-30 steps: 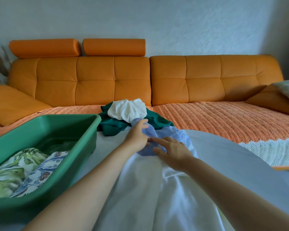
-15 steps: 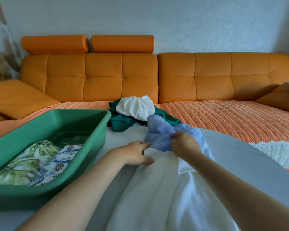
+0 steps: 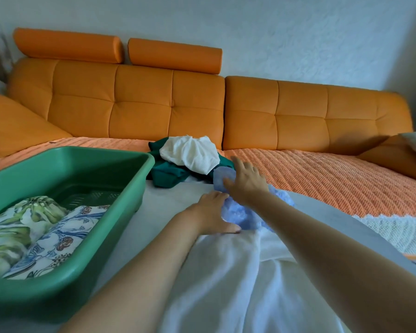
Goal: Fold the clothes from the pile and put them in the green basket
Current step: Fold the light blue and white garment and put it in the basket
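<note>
Head view, crumpled light-blue fabric garment (image 3: 241, 213) on white sheet (image 3: 226, 289), just before pile of dark-green and white clothes (image 3: 190, 156), left hand (image 3: 213, 212) flat, pressing its near edge, right hand (image 3: 246, 181) spread wide upon its far part, green plastic basket (image 3: 87, 155) at left holding 2 folded floral pieces (image 3: 46, 236).
</note>
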